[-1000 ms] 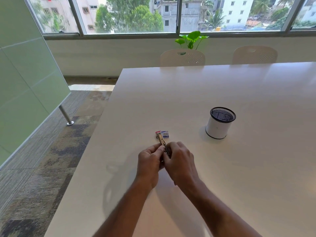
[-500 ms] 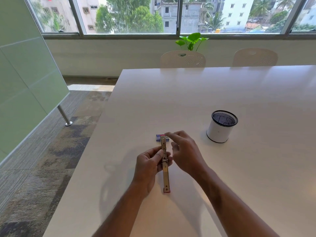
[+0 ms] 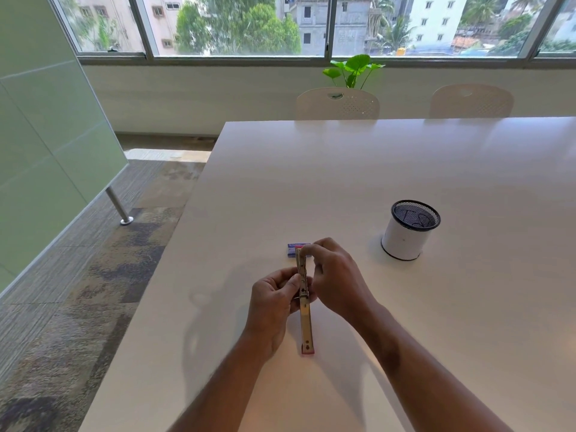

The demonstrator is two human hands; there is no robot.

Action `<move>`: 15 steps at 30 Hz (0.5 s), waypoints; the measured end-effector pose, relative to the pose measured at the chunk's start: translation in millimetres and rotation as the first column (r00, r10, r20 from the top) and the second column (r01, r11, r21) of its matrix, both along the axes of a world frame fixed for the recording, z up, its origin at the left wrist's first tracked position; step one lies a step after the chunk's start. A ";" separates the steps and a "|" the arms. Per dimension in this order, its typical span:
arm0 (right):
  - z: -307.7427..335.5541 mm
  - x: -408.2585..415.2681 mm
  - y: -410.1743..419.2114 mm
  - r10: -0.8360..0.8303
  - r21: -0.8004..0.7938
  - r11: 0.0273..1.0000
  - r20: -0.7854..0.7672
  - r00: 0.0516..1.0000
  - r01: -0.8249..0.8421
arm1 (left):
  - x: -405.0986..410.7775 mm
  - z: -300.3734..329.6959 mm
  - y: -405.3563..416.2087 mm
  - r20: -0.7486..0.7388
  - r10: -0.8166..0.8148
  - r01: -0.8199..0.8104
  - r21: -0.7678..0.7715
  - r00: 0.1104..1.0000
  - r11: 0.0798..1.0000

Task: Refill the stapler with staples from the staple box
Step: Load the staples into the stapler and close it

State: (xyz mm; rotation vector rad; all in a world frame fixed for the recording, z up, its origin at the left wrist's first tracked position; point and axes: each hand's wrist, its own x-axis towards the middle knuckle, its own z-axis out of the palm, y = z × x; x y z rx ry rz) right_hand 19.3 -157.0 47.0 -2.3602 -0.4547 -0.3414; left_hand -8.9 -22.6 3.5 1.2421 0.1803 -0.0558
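Observation:
A small metal stapler (image 3: 305, 322) with a red end lies unfolded in a long straight line on the white table (image 3: 405, 169), running away from me. My left hand (image 3: 274, 304) pinches its middle from the left. My right hand (image 3: 336, 275) grips its far half from the right, with fingertips curled at the far tip. Just beyond the stapler's far end sits a little blue staple box (image 3: 294, 250), partly hidden behind the stapler and my right fingers. Whether the box is open I cannot tell.
A white cup with a black mesh rim (image 3: 408, 233) stands to the right of my hands. Two pale chairs (image 3: 338, 104) and a green plant (image 3: 353, 70) are at the table's far edge. The table's left edge drops to carpet.
The stapler went from folded between my two hands to swung out flat. My right hand moved from the hinge up to the far end of the stapler.

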 end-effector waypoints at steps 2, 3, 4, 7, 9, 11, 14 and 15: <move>-1.0 -2.1 1.2 -0.006 0.015 1.000 -0.026 1.000 0.007 | -0.3 0.5 0.2 0.007 0.002 -0.002 0.005 1.000 1.000; -1.8 -3.1 1.6 -0.011 0.020 1.000 -0.035 0.999 0.012 | -0.6 0.9 0.3 0.009 -0.001 0.001 0.003 1.000 1.000; -2.7 -4.1 1.8 -0.016 0.025 1.000 -0.041 0.999 0.017 | -1.1 1.5 0.4 0.009 -0.004 0.004 0.000 1.000 1.000; -5.7 -7.3 2.3 -0.025 0.028 0.999 -0.055 0.998 0.027 | -2.0 2.5 0.8 0.007 -0.003 0.003 0.000 1.000 1.000; -7.4 -9.5 2.8 -0.028 0.030 0.999 -0.058 0.998 0.030 | -1.8 1.7 1.0 0.009 -0.003 0.003 0.002 1.000 1.000; -9.1 -11.1 3.4 -0.033 0.032 0.999 -0.054 0.998 0.035 | -1.4 1.1 1.1 0.009 -0.004 0.005 -0.004 1.000 1.000; -10.0 -12.7 3.9 -0.048 0.037 0.998 -0.050 0.998 0.050 | -2.0 1.0 1.0 0.010 -0.006 0.006 -0.007 1.000 1.000; -9.9 -13.5 3.9 -0.047 0.042 0.998 -0.050 0.998 0.050 | -2.3 1.0 0.8 0.011 -0.008 0.008 -0.003 1.000 1.000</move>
